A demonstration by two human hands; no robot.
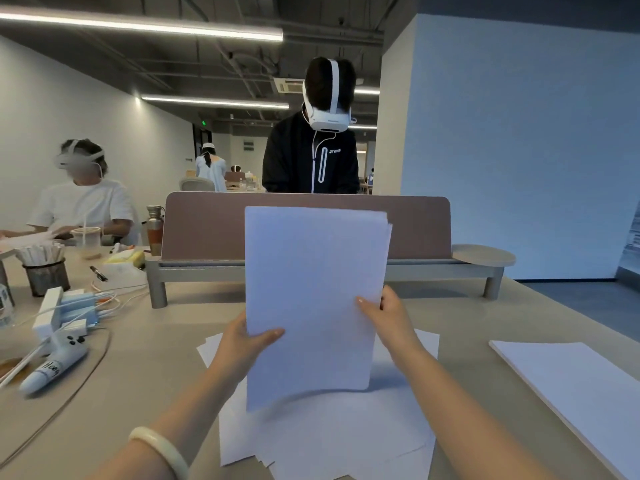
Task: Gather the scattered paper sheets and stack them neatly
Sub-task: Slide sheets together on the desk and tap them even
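Fingers (274, 333) of left hand (242, 344), right hand (393, 315) pinch upright white sheets (311, 282), top edges uneven

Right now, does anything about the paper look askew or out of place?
The held bundle is uneven: at its top right corner the sheet edges step out instead of lining up. Beneath it, loose sheets lie fanned at different angles on the table. The stack at right looks square.
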